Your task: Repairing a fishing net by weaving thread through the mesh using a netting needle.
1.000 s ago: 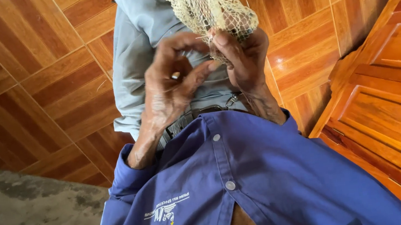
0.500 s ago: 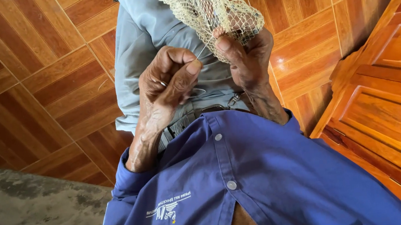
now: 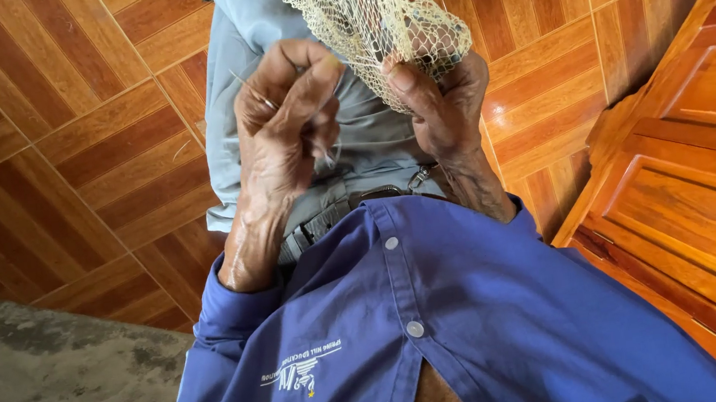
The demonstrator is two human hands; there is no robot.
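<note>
Currently, my right hand (image 3: 442, 106) grips the lower edge of the cream fishing net (image 3: 368, 16), thumb pressed up against the mesh, fingers curled behind it and closed on the bunched netting. The net hangs from above the top of the view down to this hand, so its long axis runs away from me, up the picture, over my grey trousers (image 3: 266, 23). My left hand (image 3: 285, 115) sits just beside the net's left edge, fingers curled into a narrow pinch. A thin pale strand or needle (image 3: 254, 92) crosses its knuckles; I cannot tell whether it is twine or a tool, or whether the fingertips clamp it. The net lies to the right of and slightly above the left hand, touching or nearly touching its fingertips. The right hand is the nearer one, being already in contact. Both hands work above my belt buckle (image 3: 380, 194) and blue shirt (image 3: 444, 326). Parquet-pattern tiles (image 3: 53, 128) lie below, a wooden cabinet (image 3: 712, 152) to my right.
</note>
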